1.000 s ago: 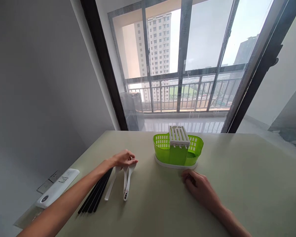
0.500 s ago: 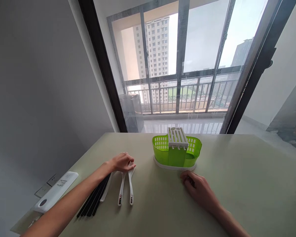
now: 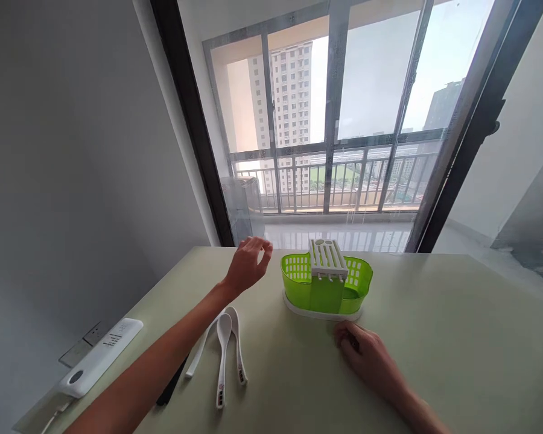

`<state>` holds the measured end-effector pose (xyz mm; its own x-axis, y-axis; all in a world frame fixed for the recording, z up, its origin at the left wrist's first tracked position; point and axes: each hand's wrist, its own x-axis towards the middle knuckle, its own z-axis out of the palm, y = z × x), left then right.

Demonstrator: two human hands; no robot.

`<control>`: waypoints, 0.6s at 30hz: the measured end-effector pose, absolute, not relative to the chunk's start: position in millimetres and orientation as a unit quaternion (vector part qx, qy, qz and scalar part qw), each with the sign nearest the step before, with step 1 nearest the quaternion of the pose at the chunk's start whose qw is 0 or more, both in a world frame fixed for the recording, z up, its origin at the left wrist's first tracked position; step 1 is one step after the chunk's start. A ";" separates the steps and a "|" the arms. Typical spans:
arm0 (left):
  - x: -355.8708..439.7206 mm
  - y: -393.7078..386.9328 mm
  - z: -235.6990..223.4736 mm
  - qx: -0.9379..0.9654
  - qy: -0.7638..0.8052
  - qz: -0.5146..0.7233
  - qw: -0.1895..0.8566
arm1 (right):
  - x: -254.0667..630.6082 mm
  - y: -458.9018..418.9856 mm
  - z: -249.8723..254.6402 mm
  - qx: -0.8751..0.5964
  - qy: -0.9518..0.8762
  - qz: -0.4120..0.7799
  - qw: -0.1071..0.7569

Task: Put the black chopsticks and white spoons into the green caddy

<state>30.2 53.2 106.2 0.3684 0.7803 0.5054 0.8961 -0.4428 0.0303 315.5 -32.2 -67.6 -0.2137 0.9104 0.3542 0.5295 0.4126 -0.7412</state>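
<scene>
A person's two bare hands reach over a pale green tabletop [image 3: 434, 361], seen from head height. The left hand [image 3: 248, 263] hangs in the air left of a bright green basket [image 3: 326, 298], well apart from it. Its thumb and fingers curve into a loose ring with a gap between the tips, released, with nothing seen in its grip. The right hand [image 3: 366, 352] rests on the tabletop just in front of the basket, fingers curled under; whether it is fully closed, I cannot tell.

The basket stands upright on a white oval base, with a white slotted rack [image 3: 328, 256] across its middle.

Nearer the viewer, below the left wrist, lie a middle spoon [image 3: 224, 328] and a right spoon [image 3: 239, 358], both white, their bowls close together and handles spread apart. A slim white utensil [image 3: 200, 352] slants to their left, its far end partly hidden. Beside it, a black stick-like item [image 3: 169, 390] shows beneath the forearm. Farther left lies a long white device [image 3: 102, 360].
</scene>
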 end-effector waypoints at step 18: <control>142.5 36.1 69.2 -0.853 -0.410 -0.237 0.219 | 315.5 -32.4 -69.3 -0.479 -0.746 0.249 0.390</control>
<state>142.5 36.1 69.2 0.5513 0.5962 0.5836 0.8035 -0.5677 -0.1791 315.5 -32.4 -69.3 -0.2376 0.9086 0.3434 0.5204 0.4176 -0.7449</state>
